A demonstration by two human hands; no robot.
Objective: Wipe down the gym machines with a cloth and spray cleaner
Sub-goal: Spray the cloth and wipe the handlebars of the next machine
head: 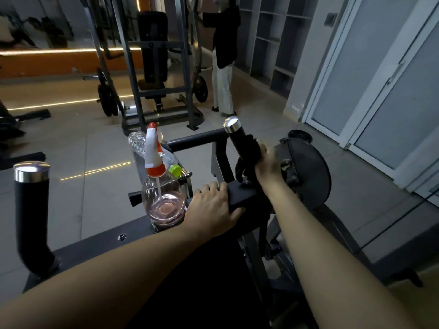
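Note:
I stand over a dark gym machine with two upright black handles capped in chrome. My right hand (pixel 268 162) holds a dark cloth (pixel 249 153) wrapped around the right handle (pixel 237 136). My left hand (pixel 213 205) grips the black padded bar (pixel 240 193) at the machine's middle. Just left of that hand, a clear spray bottle (pixel 164 200) with pink liquid and an orange-and-white trigger head stands on the frame. The left handle (pixel 31 210) stands untouched at the far left.
An empty clear bottle (pixel 154 150) with a green cap lies behind the sprayer. A black weight plate (pixel 306 172) hangs right of the handle. A rack machine (pixel 156 67) and a standing person (pixel 223 55) are across the tiled floor. Glass doors (pixel 380 79) line the right.

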